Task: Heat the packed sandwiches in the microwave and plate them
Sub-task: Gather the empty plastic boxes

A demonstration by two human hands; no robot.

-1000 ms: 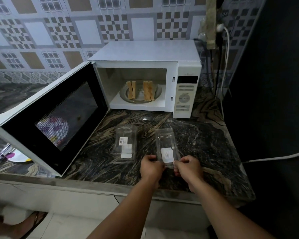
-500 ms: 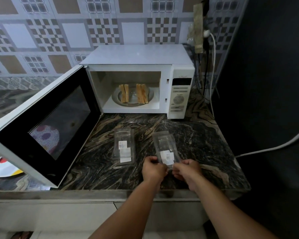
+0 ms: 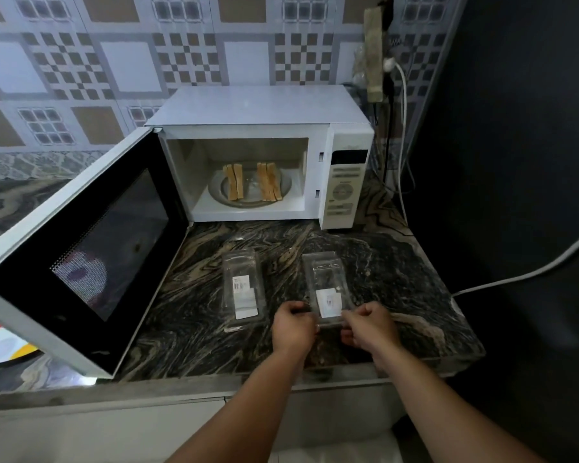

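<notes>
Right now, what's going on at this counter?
A person's left hand and right hand pinch the near end of a clear plastic sandwich pack, seemingly empty, on the dark marbled countertop. A second clear pack lies beside it. Two toasted sandwiches sit on the turntable inside the white microwave, whose door is open.

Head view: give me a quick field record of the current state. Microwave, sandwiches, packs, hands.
microwave: on the counter, door swung open to the left
sandwiches: two, unpacked, on the turntable plate inside
left pack: clear, empty, lying flat on the counter, untouched
right pack: clear, empty, near end held by both hands
left hand: pinches the right pack's near left corner
right hand: pinches its near right corner
heating: not started, door open
</notes>
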